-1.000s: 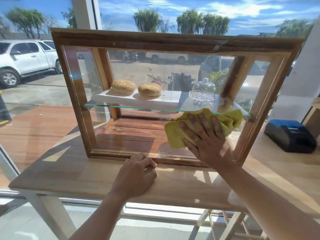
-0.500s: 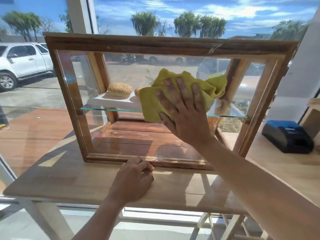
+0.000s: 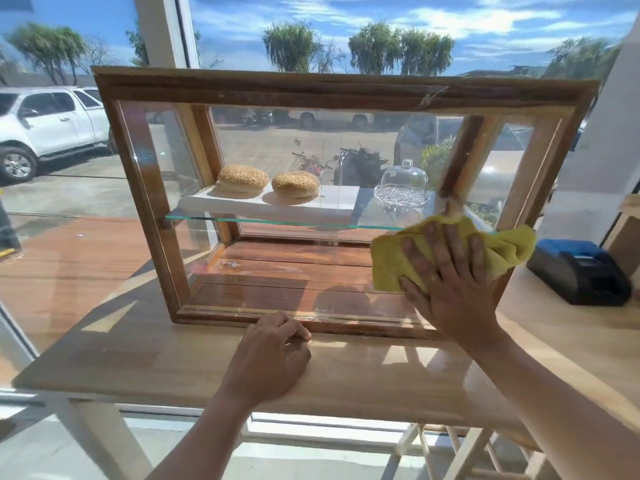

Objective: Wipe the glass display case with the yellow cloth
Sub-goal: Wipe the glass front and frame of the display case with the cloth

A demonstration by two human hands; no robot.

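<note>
A wood-framed glass display case (image 3: 311, 90) stands on a wooden counter (image 3: 145, 355). Inside, a glass shelf carries a white tray with two sesame buns (image 3: 295, 184) and a small glass dome (image 3: 402, 183). My right hand (image 3: 446, 282) lies flat, fingers spread, pressing the yellow cloth (image 3: 391, 263) against the lower right part of the front pane. The cloth bunches out to the right of the hand. My left hand (image 3: 273, 358) rests loosely curled on the counter, its fingertips touching the case's bottom frame, holding nothing.
A black and blue receipt printer (image 3: 581, 271) sits on the counter right of the case. Behind the case is a large window with a white pillar (image 3: 162, 32). A wooden stool (image 3: 460, 455) stands under the counter at the right.
My right hand swept the cloth up from the lower pane to the upper middle, then back down to the lower right corner. The left hand stayed put.
</note>
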